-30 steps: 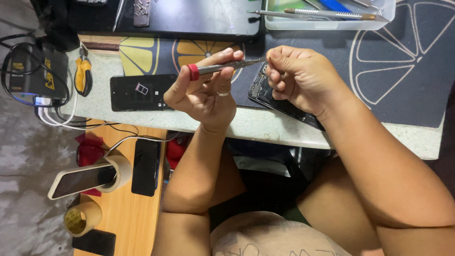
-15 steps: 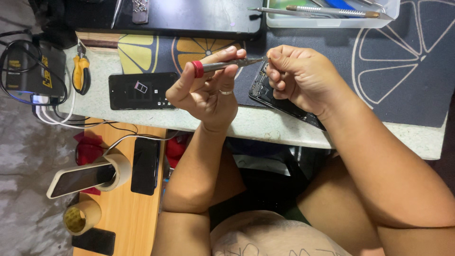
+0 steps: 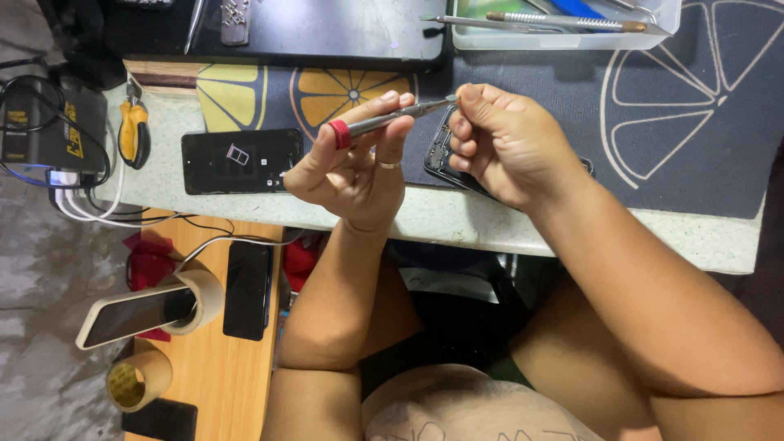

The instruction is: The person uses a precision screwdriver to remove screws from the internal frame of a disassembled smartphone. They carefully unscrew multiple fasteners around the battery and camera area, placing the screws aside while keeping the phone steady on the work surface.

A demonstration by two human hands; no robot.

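My left hand (image 3: 351, 167) holds a slim grey screwdriver (image 3: 384, 122) with a red cap, raised above the counter and lying level. A ring sits on one of its fingers. My right hand (image 3: 506, 143) pinches the screwdriver's tip between thumb and forefinger. Under my right hand lies an opened black phone (image 3: 441, 155) with its insides showing, partly hidden by the hand. A black phone back panel (image 3: 241, 161) lies flat on the counter left of my left hand.
A dark mat with citrus print (image 3: 653, 122) covers the counter. A clear tray (image 3: 563, 24) with metal tools stands at the back. Yellow-handled pliers (image 3: 133, 135) and a black box with cables (image 3: 53, 122) are at left. Phones and tape rolls (image 3: 139, 380) rest on a wooden shelf below.
Both hands stay together on the screwdriver; my left hand has shifted slightly and the tool sits a little differently in its fingers.
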